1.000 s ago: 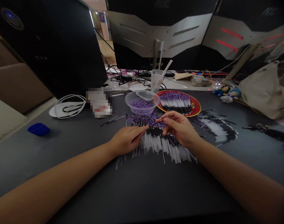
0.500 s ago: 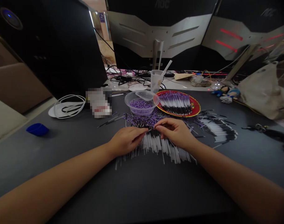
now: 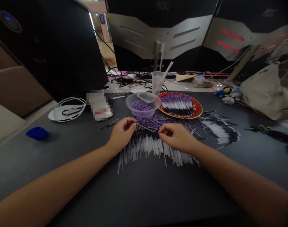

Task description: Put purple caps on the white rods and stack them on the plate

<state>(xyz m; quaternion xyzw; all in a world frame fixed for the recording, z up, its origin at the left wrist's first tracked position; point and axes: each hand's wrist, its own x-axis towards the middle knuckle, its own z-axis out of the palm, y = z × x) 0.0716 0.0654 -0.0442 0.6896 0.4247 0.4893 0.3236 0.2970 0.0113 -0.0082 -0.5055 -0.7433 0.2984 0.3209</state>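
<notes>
My left hand (image 3: 122,133) pinches one end of a thin whitish stick (image 3: 147,127) between thumb and fingertips. At its other end, the closed fingers of my right hand (image 3: 175,136) grip it, so the stick spans the gap between both hands. Below them lies a spread pile of thin white-and-black sticks (image 3: 150,145), white ends toward me. Small purple pieces (image 3: 166,117) are heaped just behind that pile. More purple pieces fill a clear plastic bowl (image 3: 130,107). Sticks with purple ends lie in rows on a red plate (image 3: 198,110).
To the right lies another group of white-and-black sticks (image 3: 220,130), with keys (image 3: 262,128) beyond. A clear cup (image 3: 156,82) with a straw stands behind the bowl. At left are a blue cup-like object (image 3: 37,133) and a coiled white cable (image 3: 70,108). Monitors (image 3: 162,34) line the back.
My left hand has moved left and slightly away from me, and its fingers have lifted. The gap between my hands has widened, showing the stick between them. My right hand has barely moved.
</notes>
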